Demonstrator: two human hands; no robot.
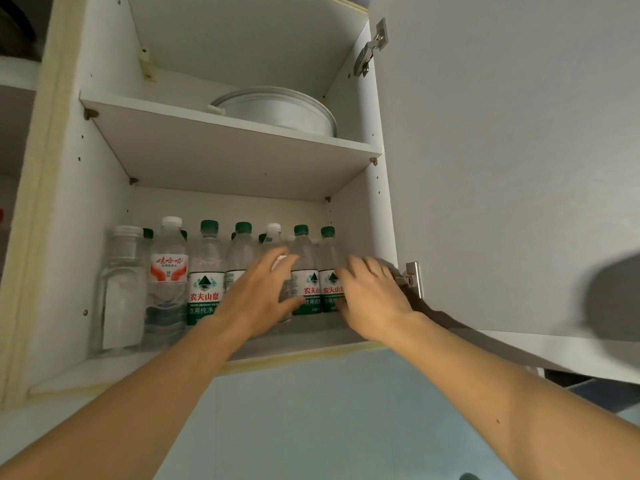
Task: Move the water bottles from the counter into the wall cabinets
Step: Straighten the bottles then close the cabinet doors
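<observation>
Several water bottles stand in rows on the lower shelf (304, 341) of the open wall cabinet. Most have green caps and green-and-white labels; one has a red label (169, 271). My left hand (259, 296) reaches in at mid-shelf and wraps a clear white-capped bottle (274, 233), thumb on its front, fingers over its upper side. At the shelf's right end my right hand (370, 296) holds the rightmost green-capped bottle (329, 261) from its right side, fingers and thumb against its label. Motion blur hides the exact finger contact.
The cabinet door (502, 168) stands open on the right, with a hinge (412, 278) close behind my right hand. A round metal pan (277, 110) sits on the upper shelf. A tall clear bottle (121, 289) stands at the shelf's left end.
</observation>
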